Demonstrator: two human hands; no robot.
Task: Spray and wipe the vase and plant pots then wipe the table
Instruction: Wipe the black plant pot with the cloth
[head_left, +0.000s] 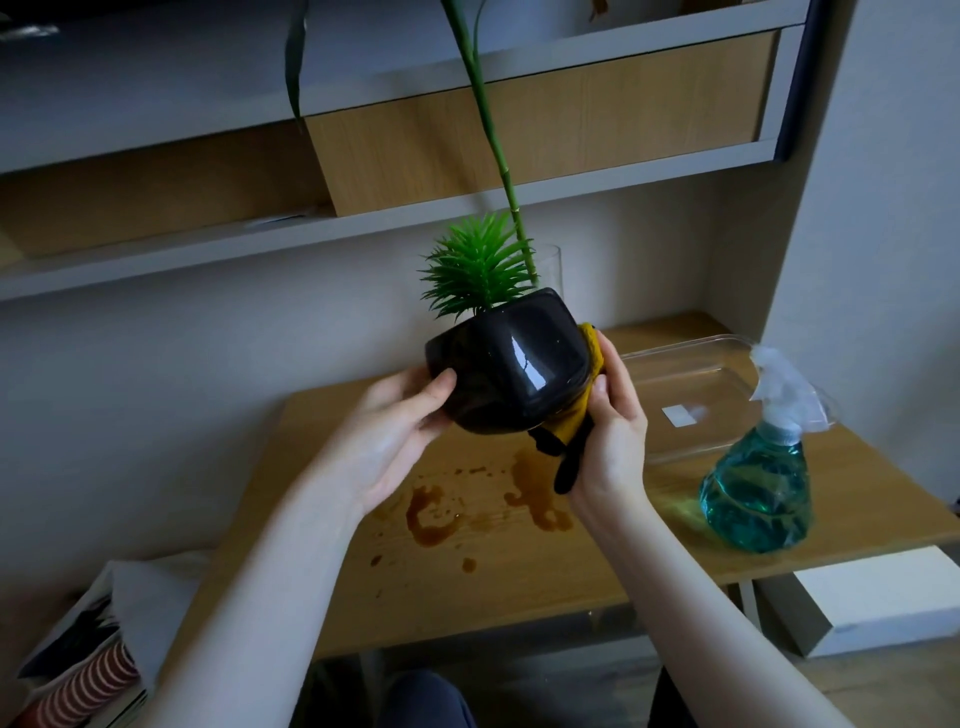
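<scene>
A glossy black plant pot (511, 364) with a spiky green plant (478, 270) is held tilted above the wooden table (363, 561). My left hand (400, 431) grips its left side, thumb on the front. My right hand (610, 431) presses a yellow and black cloth (574, 415) against the pot's right side, fingers curled round the cloth. Behind the pot stands a clear glass vase (550, 267) with a tall green stalk (493, 130). A spray bottle (763, 478) of blue liquid stands on the table at the right.
Brown liquid stains (530, 488) spread over the table under the pot. A clear plastic tray (696, 395) lies at the back right. Shelves (363, 218) hang above. A white box (872, 597) sits low right, striped items (88, 680) low left.
</scene>
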